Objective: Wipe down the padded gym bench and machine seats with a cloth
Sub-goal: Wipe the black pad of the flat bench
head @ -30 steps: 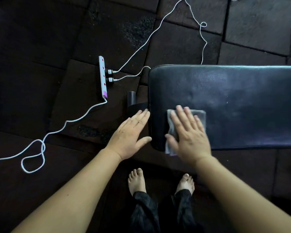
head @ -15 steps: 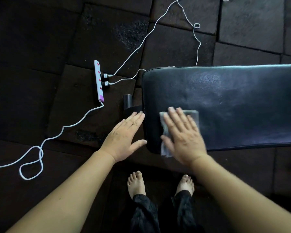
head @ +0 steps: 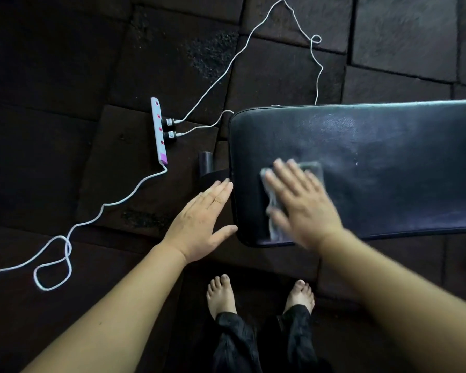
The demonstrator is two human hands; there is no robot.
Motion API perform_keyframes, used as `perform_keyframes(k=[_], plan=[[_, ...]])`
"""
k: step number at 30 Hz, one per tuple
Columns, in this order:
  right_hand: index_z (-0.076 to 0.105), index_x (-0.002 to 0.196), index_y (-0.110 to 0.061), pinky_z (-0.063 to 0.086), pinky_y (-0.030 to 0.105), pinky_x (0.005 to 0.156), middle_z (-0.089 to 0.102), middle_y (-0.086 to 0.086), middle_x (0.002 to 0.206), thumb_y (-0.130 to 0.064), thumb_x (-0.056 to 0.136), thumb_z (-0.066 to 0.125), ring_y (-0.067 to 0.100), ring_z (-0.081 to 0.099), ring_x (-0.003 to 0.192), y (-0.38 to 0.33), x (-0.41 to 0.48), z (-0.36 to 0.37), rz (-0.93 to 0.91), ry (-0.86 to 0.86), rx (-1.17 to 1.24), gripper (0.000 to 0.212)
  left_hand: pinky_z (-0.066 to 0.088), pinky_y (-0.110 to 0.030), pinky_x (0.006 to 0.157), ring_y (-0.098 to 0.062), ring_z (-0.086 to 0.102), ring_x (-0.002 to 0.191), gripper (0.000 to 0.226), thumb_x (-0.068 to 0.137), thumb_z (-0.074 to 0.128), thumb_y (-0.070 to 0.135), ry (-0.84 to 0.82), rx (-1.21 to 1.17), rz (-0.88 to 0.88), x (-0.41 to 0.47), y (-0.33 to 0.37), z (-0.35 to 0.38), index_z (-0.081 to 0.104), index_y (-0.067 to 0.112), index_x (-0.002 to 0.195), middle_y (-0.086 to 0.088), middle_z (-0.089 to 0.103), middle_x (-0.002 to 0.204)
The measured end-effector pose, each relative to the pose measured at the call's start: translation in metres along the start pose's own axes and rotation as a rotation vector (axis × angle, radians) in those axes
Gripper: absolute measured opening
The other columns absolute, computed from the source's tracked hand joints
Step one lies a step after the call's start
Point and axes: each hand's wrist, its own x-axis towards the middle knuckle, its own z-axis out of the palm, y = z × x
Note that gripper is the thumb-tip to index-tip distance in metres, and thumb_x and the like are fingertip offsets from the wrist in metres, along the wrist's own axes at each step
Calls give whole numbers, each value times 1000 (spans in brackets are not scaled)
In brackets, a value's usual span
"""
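Note:
A black padded bench (head: 374, 157) runs from the middle of the head view to the right edge. A grey cloth (head: 276, 205) lies flat on its left end, near the front edge. My right hand (head: 304, 205) presses on the cloth with straight, spread fingers and is blurred with motion. My left hand (head: 202, 219) is flat with straight fingers against the bench's left end, thumb touching the front corner.
A white power strip (head: 158, 130) with two plugs lies on the dark floor tiles left of the bench. White cables (head: 92, 219) loop across the floor to the left and behind the bench. A black frame tube (head: 206, 162) sticks out under the bench end. My bare feet (head: 221, 294) stand below.
My right hand has slid the cloth slightly to the right along the pad. My left hand stays at the bench's end. The view has shifted a little.

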Motion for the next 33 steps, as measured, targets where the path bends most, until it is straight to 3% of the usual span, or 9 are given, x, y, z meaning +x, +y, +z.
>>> perform_keyframes(k=[3, 6, 9, 13, 18, 23, 25, 27, 33], plan=[[19, 165, -28, 9, 46, 128, 11, 2, 173, -56, 100, 39, 23, 5, 160, 31, 70, -20, 235, 46, 2, 73, 11, -29, 128, -3, 0, 159, 89, 99, 50, 59, 6, 3, -5, 0, 0, 1, 6, 24, 167, 12, 6, 174], [9, 166, -26, 1, 46, 129, 1, 3, 174, -57, 102, 32, 24, -4, 160, 13, 124, -27, 321, 28, 15, 75, 11, -29, 128, -3, 0, 159, 89, 100, 50, 60, 6, 2, -2, -1, 0, 1, 5, 24, 167, 12, 5, 174], [7, 166, -24, 1, 47, 129, 0, 5, 174, -59, 101, 30, 25, -6, 160, -29, 114, -18, 213, 27, 29, 77, 10, -30, 128, -3, -1, 159, 90, 99, 49, 62, -18, 0, 3, 0, -1, 0, 4, 24, 167, 13, 2, 174], [12, 166, -21, 4, 45, 129, 1, 3, 174, -61, 100, 39, 23, -7, 160, -56, 26, 0, 9, 6, 68, 82, 17, -37, 130, -7, 3, 160, 92, 97, 54, 57, -26, 24, 10, -2, -1, 0, 6, 22, 167, 9, 6, 174], [37, 159, -17, 16, 46, 128, 27, 4, 169, -39, 104, 48, 24, 16, 158, -53, 20, 5, 28, 76, 215, 60, 13, -32, 129, -6, 0, 160, 91, 98, 54, 58, -28, 65, -38, 1, 8, -10, 5, 25, 167, 10, 6, 174], [61, 139, -6, 38, 47, 119, 55, 11, 151, -10, 97, 67, 31, 43, 147, -55, 25, -26, 64, 79, 364, 43, 17, -35, 128, -12, 8, 160, 88, 99, 58, 54, -67, 138, -135, 4, 28, -39, 10, 27, 167, 9, 12, 173], [59, 142, -8, 46, 42, 112, 56, 8, 150, -11, 98, 66, 28, 49, 143, -56, 23, -54, 126, 23, 381, 44, 21, -36, 126, -13, 12, 159, 85, 99, 58, 53, -108, 155, -168, 4, 40, -57, 13, 27, 166, 9, 17, 172], [54, 147, -17, 44, 35, 105, 54, -1, 151, -20, 103, 58, 23, 51, 138, -56, 16, -89, 229, -20, 410, 44, 28, -38, 123, -15, 20, 156, 82, 99, 60, 50, -147, 172, -168, 1, 57, -80, 18, 28, 166, 8, 25, 169], [58, 140, -26, 45, 37, 101, 61, 0, 143, -32, 103, 54, 31, 60, 123, -44, -50, -215, 421, 15, 429, 38, 38, -45, 114, -22, 31, 148, 75, 99, 59, 49, -261, 257, -95, -9, 139, -172, 26, 28, 163, 4, 38, 160]])
